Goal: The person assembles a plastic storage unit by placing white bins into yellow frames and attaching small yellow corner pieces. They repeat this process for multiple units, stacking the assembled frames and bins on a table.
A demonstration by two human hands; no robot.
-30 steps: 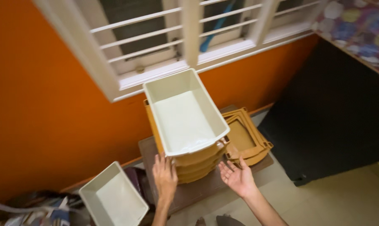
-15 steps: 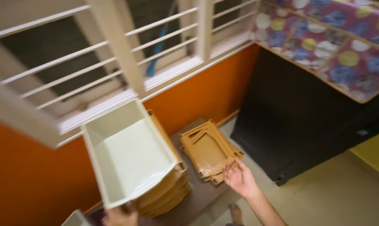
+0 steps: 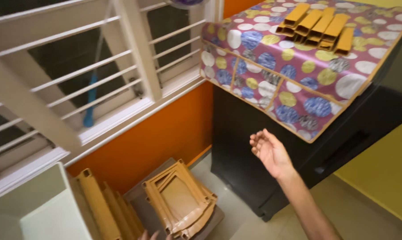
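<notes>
Tan plastic channel pieces, laid in a loose row, sit on top of the black cabinet under its purple spotted cloth cover. From the head camera, the right hand hangs in mid-air before the cabinet front, palm up, fingers loosely spread, holding nothing, well below those pieces. Only fingertips of the left hand show at the bottom edge, so I cannot tell its grip; they sit just beside the stack of tan plastic frames on the floor. A white plastic drawer bin leans nearby. My worry: a blind upward reach could drag the cloth and spill the pieces.
</notes>
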